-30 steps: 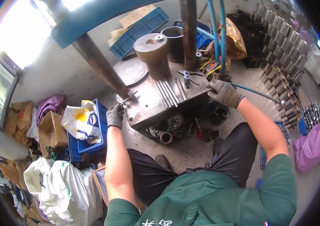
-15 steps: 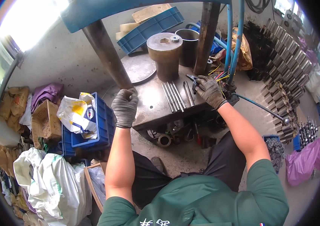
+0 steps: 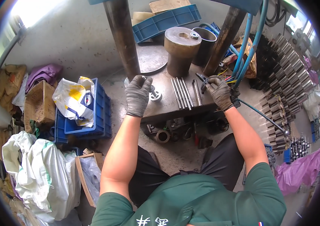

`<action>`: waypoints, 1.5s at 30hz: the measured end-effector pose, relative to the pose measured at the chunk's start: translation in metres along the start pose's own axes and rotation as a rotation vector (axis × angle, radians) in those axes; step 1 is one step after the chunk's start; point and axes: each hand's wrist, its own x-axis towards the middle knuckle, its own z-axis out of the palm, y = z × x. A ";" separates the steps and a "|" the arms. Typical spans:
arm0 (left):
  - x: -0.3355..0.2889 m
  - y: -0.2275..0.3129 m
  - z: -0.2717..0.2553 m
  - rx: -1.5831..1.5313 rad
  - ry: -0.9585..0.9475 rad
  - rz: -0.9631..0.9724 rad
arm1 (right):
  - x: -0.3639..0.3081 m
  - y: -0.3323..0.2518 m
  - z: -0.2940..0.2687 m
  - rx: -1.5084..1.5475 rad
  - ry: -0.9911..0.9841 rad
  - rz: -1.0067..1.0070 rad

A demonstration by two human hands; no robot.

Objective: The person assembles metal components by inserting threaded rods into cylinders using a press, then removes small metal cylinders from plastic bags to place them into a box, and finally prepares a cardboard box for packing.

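Both hands wear grey knit gloves. My left hand point(image 3: 138, 96) is raised over the left part of the metal press table point(image 3: 163, 117), fingers curled together; a tiny pale bit shows at the fingertips, too small to name. Just right of it is a silvery flanged metal part point(image 3: 155, 95); whether the hand touches it I cannot tell. My right hand point(image 3: 219, 92) is closed on dark pliers point(image 3: 202, 78), jaws pointing up and left. Between the hands, several slim steel rods point(image 3: 181, 93) lie side by side, with a thicker steel pin point(image 3: 197, 92) close to the pliers.
A heavy steel cylinder point(image 3: 182, 45) with a bearing point(image 3: 194, 35) on top stands behind the rods, beside a dark tube point(image 3: 205, 35). Press columns point(image 3: 121, 37) rise at both sides. Blue crates point(image 3: 101, 113) stand left; stacked metal sleeves point(image 3: 288, 71) stand right.
The view has shifted, so the table appears farther right. My left hand has moved up and right, and the flanged part now shows beside it. My right hand still grips the pliers.
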 end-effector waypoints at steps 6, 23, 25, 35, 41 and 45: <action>-0.014 0.014 0.017 0.507 -0.084 0.163 | 0.047 -0.047 -0.014 0.197 0.120 -0.113; 0.006 -0.015 0.006 0.379 -0.308 -0.398 | 0.178 -0.091 0.007 -0.077 0.243 -0.182; 0.006 -0.021 -0.005 0.377 -0.313 -0.425 | 0.165 -0.096 0.003 -0.090 0.235 -0.216; 0.011 -0.080 -0.042 0.596 -0.418 -0.306 | -0.027 -0.105 -0.053 0.108 -0.155 -0.009; -0.003 -0.076 -0.013 -0.404 0.022 -0.806 | -0.075 -0.087 -0.069 -0.029 -0.372 0.009; -0.026 -0.045 0.002 -0.359 -0.187 -0.458 | -0.080 -0.080 -0.073 -0.169 -0.411 -0.117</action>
